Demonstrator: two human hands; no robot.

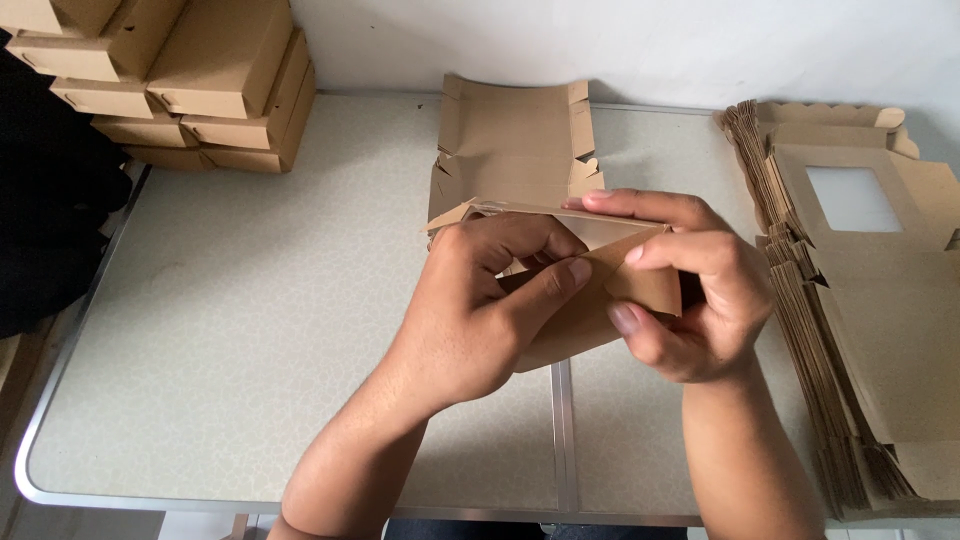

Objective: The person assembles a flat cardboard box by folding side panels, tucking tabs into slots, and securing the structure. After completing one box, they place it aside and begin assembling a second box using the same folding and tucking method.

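1. Head view: a half-folded brown cardboard box point(540, 180) sits near the middle of the bench point(250, 300), its far panel standing up toward the back edge.
2. The left hand point(480, 300) curls over the box's near flap point(640, 285), thumb and fingers pressed onto the card and pinching it from the left.
3. The right hand point(690, 290) pinches the same flap from the right, forefinger along its top edge and thumb under it.
4. By my reading, the step in hand is folding and tucking the near side wall; the next move seems to call for pressing the flap down into the box while both hands keep the corners square.
5. A stack of flat windowed box blanks point(850, 300) lies along the right edge; finished boxes point(190, 80) are piled at the back left corner.
6. Hidden: the box's inside and the flap's tab sit behind the hands, and the blanks are cut off at the right.
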